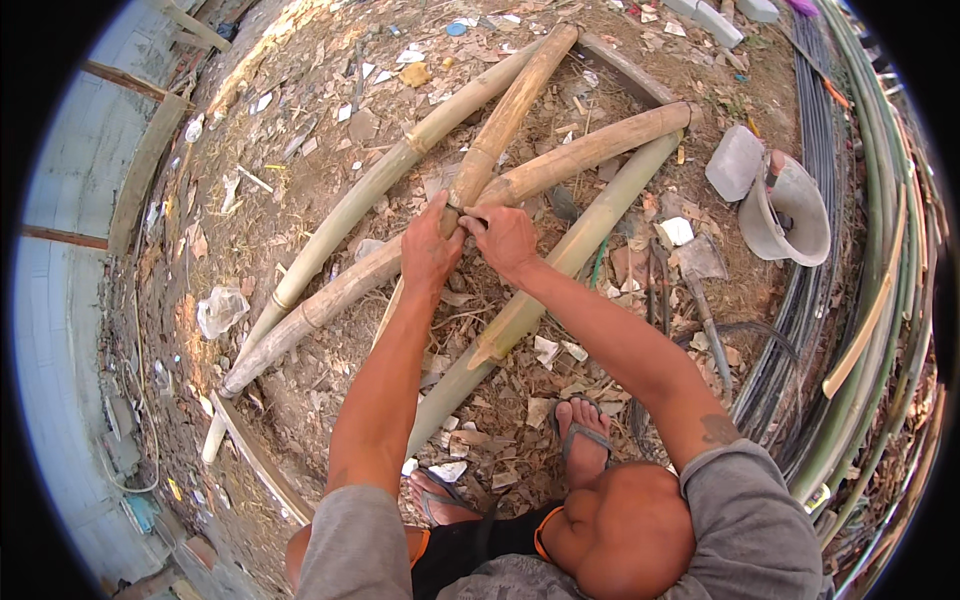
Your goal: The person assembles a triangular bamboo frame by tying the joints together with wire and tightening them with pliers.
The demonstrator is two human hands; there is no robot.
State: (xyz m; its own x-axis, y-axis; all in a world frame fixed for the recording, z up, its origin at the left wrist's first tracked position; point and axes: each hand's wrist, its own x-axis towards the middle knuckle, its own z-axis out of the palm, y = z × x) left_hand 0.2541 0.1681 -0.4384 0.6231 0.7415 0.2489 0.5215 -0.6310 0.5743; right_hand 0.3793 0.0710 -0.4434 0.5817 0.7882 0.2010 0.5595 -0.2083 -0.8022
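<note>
Two bamboo poles cross in front of me: a tan pole (515, 100) running from the top middle, and another tan pole (340, 287) slanting from right to lower left. At their crossing my left hand (430, 245) is closed, its fingers pinched against the joint. My right hand (503, 238) is also closed, thumb and fingers pressed together just right of it. Whatever thin thing they pinch is too small and hidden to name. A pale bamboo pole (345, 215) lies beyond on the left. Nearer me lies a greenish bamboo pole (545, 285).
To the right stand a grey bucket (785, 225) and a whitish block (733, 163). Dark rods (815, 110) and long green bamboo (880, 340) run along the right side. A wooden-handled tool (710, 330) lies near my foot. Litter covers the ground; a pale blue wall (60, 300) borders the left.
</note>
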